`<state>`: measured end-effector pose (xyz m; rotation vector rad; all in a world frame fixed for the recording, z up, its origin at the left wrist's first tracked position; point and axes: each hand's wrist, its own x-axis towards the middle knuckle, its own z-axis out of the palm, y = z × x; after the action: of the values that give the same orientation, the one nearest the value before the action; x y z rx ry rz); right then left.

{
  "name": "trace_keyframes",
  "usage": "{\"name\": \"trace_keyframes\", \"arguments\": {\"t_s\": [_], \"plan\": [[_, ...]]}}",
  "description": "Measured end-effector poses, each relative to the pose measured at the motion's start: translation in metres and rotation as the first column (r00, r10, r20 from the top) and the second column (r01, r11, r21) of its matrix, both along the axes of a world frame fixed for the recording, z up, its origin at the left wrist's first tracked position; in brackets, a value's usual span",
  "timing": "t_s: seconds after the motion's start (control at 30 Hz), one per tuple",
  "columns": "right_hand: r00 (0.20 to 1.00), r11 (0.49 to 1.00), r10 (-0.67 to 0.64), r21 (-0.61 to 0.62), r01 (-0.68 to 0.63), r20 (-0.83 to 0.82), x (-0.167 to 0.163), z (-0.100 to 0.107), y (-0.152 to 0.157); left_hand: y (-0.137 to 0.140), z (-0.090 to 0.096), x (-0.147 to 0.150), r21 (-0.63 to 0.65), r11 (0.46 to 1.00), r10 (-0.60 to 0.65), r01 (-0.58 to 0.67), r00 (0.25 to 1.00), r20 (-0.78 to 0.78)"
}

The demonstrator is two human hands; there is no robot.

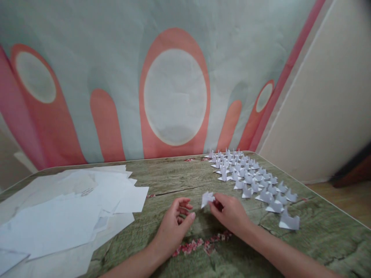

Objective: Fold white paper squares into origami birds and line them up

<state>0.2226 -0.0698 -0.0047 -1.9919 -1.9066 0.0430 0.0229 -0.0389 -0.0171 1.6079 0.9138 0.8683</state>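
Between the thumb and fingers of my right hand is a small folded white paper figure, held above the middle of the table. My left hand hovers just left of it, fingers curved and apart from the thumb, with nothing in it. To the right stand several rows of small white folded paper figures with pointed tips. The nearest of them, a larger-looking paper figure, sits at the front end of the rows, beyond my right forearm.
A spread of loose white paper sheets covers the table's left side. The wood-patterned tabletop has printed pink flowers and ends at a pale rim. Behind it hangs a green backdrop with orange shapes; a beige wall rises at right.
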Motion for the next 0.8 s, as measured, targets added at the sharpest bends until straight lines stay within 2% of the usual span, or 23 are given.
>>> {"name": "trace_keyframes", "arguments": {"t_s": [0.03, 0.1, 0.27, 0.47, 0.8], "plan": [[0.99, 0.995, -0.086, -0.047, 0.092, 0.109, 0.011, 0.001, 0.005, 0.0, 0.0, 0.0, -0.005, 1.0, -0.007, 0.007, 1.0, -0.001], [0.968, 0.977, -0.188, -0.07, 0.201, 0.165, 0.035, 0.001, 0.015, 0.0, 0.001, -0.001, -0.012, 1.0, -0.023, 0.022, 1.0, -0.004], [0.927, 0.936, -0.296, -0.125, 0.33, 0.229, 0.078, -0.006, 0.031, -0.001, 0.0, -0.002, 0.001, 0.999, -0.047, 0.048, 0.999, -0.024], [0.91, 0.914, -0.334, -0.151, 0.376, 0.246, 0.085, -0.015, 0.038, -0.001, 0.0, -0.002, 0.018, 0.998, -0.059, 0.06, 0.997, -0.051], [0.903, 0.908, -0.357, -0.139, 0.396, 0.241, 0.083, -0.015, 0.041, -0.001, -0.001, -0.002, 0.021, 0.996, -0.081, 0.082, 0.995, -0.067]]}}
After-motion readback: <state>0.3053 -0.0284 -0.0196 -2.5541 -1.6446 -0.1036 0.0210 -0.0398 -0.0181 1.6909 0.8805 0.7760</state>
